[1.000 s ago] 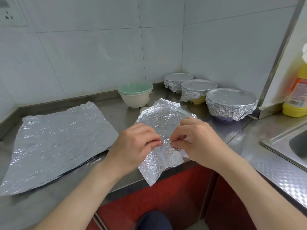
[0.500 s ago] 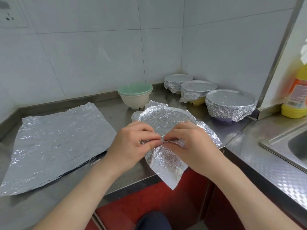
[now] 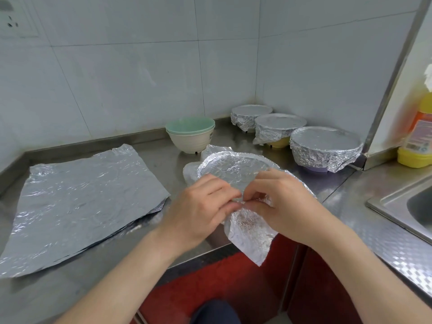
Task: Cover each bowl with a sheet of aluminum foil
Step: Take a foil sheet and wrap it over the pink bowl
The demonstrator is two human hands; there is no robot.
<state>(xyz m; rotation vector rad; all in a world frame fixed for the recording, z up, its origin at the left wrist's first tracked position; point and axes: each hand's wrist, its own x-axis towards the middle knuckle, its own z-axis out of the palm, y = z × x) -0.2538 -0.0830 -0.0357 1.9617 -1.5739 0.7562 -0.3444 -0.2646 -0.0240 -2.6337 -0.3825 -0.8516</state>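
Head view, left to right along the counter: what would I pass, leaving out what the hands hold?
From the left: foil sheets → stacked bare bowls → far covered bowl → middle covered bowl → near covered bowl → yellow bottle.

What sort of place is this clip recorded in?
Most likely a home kitchen: a stainless steel counter meets a tiled wall, a sink is set in at the right, and a yellow detergent bottle stands near it.

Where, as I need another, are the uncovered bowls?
Head view, centre: the uncovered bowls stand at the back wall, behind the bowl being wrapped.
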